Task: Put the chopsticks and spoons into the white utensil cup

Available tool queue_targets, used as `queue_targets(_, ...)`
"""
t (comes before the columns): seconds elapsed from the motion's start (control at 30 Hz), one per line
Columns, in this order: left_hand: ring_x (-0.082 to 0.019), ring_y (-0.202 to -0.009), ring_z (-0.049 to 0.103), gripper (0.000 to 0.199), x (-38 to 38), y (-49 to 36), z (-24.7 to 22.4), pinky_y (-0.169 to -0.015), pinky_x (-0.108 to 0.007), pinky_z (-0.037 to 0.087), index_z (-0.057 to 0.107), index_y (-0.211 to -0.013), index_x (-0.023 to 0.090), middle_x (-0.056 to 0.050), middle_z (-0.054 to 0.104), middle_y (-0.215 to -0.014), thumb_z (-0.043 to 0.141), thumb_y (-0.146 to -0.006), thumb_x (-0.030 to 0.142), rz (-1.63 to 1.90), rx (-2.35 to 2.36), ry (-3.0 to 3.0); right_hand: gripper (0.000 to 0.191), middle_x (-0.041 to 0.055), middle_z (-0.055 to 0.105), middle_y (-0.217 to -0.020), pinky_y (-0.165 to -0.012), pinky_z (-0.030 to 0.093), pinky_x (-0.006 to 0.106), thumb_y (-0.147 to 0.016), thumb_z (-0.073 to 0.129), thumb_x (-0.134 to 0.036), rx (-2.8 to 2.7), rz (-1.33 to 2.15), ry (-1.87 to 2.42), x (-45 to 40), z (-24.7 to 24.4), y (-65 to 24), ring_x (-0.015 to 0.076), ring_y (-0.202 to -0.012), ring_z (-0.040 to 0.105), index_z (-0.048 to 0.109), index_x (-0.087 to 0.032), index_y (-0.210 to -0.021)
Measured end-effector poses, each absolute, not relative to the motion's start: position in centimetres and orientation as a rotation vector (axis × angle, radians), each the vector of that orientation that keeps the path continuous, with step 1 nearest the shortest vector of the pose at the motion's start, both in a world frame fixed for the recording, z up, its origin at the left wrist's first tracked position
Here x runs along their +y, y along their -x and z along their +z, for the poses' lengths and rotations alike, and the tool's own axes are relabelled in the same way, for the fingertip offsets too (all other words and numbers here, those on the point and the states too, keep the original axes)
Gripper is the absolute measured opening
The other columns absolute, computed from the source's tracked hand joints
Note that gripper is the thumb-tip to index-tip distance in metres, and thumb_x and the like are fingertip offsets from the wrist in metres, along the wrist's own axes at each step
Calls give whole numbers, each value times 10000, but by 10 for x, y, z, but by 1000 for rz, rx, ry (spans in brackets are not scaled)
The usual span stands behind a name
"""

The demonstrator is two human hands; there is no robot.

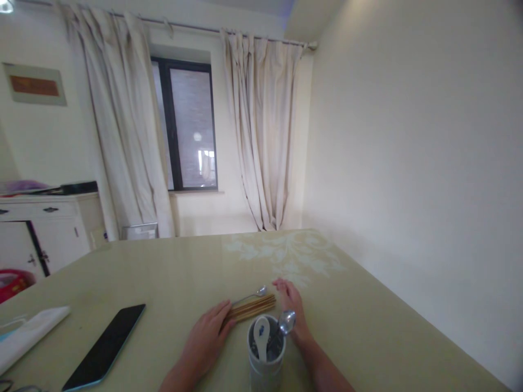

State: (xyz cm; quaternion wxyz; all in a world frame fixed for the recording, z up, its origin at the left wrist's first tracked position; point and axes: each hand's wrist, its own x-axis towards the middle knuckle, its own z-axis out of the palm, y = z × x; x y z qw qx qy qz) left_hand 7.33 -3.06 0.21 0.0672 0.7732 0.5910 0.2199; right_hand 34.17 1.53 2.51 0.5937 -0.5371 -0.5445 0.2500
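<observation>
1. The chopsticks (253,308) are seen bundled at the table (183,272), just beyond the cup (265,375), with their tips pointed to the right. Whether they are fully rested on the surface cannot be told.
2. The left end of the bundle is enclosed by the thumb and fingers of the left hand (206,337); how hard it is squeezed cannot be judged.
3. Nothing is seen gripped by the right hand (295,313); its fingers are held out, near the right end of the bundle but apart from it.
4. 1 teaspoon (260,292) is laid along the far side of the chopsticks, its bowl to the right and its handle run towards the left fingers.
5. The chopsticks look wooden, so a light, stiff load is to be expected. Being slim and loose, they could be rolled or fanned apart if pinched at 1 end only; a hold around the middle, or at 2 ends, would be better suited.
6. The teaspoon seems thin and slippery; it is best pinched at the handle.
7. In the cup, 1 white spoon (261,333) and 1 steel spoon (286,322) are stood upright or leaned. The white spoon is likely ceramic and brittle, and knocks should be avoided.
</observation>
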Motion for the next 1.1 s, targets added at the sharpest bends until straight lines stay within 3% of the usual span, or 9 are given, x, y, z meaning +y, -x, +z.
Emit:
queue_targets(0.1, -270, -1429, 635, 504, -28, -69, 0, -1257, -478, 474, 678, -1465, 225, -65, 661, -1549, 472, -1057, 437, 669, 1805, -2306, 829, 22, 576, -583, -500, 405, 292, -995, 264, -854, -1220, 720, 1044, 0, 49, -357, 182, -511, 530, 738, -210, -775)
queue_targets(0.23, -269, -1428, 637, 504, -26, -67, -1, -1255, -476, 474, 691, -1449, 234, -59, 665, -1545, 468, -1049, 443, 683, 1822, -2276, 691, -34, 491, -537, -498, 319, 266, -996, 437, -820, -1474, 556, 724, -33, 77, -374, 141, -480, 447, 714, -214, -812)
queue_targets(0.3, -271, -1423, 640, 499, -26, -67, -1, -1251, -484, 479, 696, -1442, 239, -57, 668, -1542, 467, -1044, 438, 698, 1816, -2265, 547, -49, 472, -543, -491, 299, 263, -1011, 556, -703, -1588, 409, 683, -45, 86, -376, 125, -468, 419, 699, -217, -805)
queue_targets(0.37, -273, -1422, 641, 508, -26, -68, 0, -1253, -491, 476, 695, -1442, 226, -66, 672, -1538, 461, -1042, 436, 706, 1810, -2258, 417, -58, 466, -538, -484, 295, 255, -1011, 654, -537, -1647, 296, 704, -51, 90, -373, 110, -457, 401, 666, -217, -743)
queue_targets(0.47, -274, -1429, 634, 535, -26, -69, 1, -1266, -490, 459, 685, -1453, 198, -79, 671, -1539, 440, -1043, 439, 685, 1791, -2251, 424, -60, 463, -515, -485, 312, 243, -990, 703, -405, -1659, 235, 747, -52, 92, -363, 98, -454, 396, 604, -213, -625)
queue_targets(0.7, -275, -1432, 630, 527, -27, -71, 7, -1268, -486, 453, 678, -1462, 204, -79, 671, -1539, 449, -1036, 414, 673, 1766, -2241, 579, -45, 473, -474, -447, 347, 228, -902, 792, -564, -1386, 490, 798, -47, 95, -358, 100, -439, 409, 563, -207, -508)
queue_targets(0.9, -267, -1412, 649, 480, -25, -70, -2, -1256, -481, 474, 688, -1451, 254, -51, 692, -1517, 480, -1044, 399, 721, 1753, -2266, 596, -58, 462, -444, -334, 283, 195, -755, 891, -668, -994, 759, 793, -41, 101, -371, 79, -363, 371, 595, -203, -529)
queue_targets(1.1, -280, -1428, 636, 468, -25, -68, -4, -1269, -513, 455, 684, -1455, 252, -69, 678, -1529, 511, -1037, 368, 710, 1769, -2301, 570, -59, 551, -533, -397, 424, 183, -591, 1009, -623, -676, 887, 634, -29, 106, -389, 79, -445, 475, 632, -195, -577)
